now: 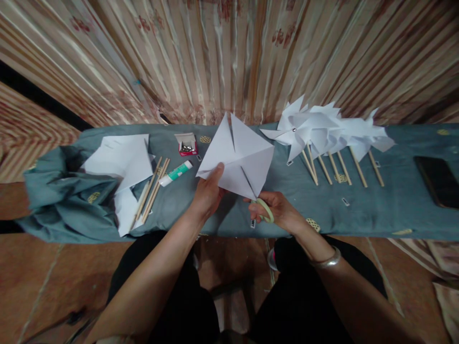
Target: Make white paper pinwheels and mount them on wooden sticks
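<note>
My left hand (209, 190) pinches the lower left edge of a white square of paper (238, 155) held above a bench covered in blue-grey cloth (358, 205). The sheet has creases and slits running in from its corners. My right hand (276, 210) grips pale green-handled scissors (264, 210), whose blades sit in a cut at the paper's lower corner.
Several finished white paper pinwheels (322, 131) on wooden sticks lie at the right. More paper sheets (120, 160), loose sticks (152, 190), a glue stick (175, 173) and a small box of pins (187, 144) lie at the left. A dark phone (437, 181) rests far right. Striped curtain behind.
</note>
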`<state>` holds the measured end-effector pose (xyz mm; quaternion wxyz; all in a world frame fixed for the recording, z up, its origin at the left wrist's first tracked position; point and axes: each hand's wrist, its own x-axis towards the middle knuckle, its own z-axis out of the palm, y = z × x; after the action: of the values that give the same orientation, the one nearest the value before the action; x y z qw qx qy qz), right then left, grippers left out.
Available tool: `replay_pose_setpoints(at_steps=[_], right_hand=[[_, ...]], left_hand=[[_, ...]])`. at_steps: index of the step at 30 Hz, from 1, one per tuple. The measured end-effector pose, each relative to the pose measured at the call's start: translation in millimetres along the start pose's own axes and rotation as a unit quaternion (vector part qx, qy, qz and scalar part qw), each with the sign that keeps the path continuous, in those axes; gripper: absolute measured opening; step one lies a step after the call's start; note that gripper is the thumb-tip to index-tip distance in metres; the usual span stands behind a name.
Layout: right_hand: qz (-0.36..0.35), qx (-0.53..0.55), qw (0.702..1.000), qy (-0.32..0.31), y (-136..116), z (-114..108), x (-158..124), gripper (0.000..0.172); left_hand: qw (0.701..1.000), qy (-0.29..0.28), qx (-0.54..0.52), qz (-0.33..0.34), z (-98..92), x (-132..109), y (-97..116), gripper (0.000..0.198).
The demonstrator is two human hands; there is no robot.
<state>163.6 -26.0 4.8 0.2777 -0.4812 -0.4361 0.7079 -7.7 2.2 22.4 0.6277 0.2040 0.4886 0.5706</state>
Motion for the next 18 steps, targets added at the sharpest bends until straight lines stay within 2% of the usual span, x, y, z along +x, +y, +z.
replay_pose_setpoints(at_steps=[12,18], right_hand=[[-0.001,0.015,1.000,0.001,0.7,2.6,1.3,0.052],[-0.012,0.009,1.000,-0.004,0.3,3.2,0.8,0.050]], left_hand=[[1.000,0.001,0.011,-0.002,1.2,-1.9,2.6,0.007],[1.000,-0.004,0.008,-0.007,-0.3,-0.5,0.9,0.015]])
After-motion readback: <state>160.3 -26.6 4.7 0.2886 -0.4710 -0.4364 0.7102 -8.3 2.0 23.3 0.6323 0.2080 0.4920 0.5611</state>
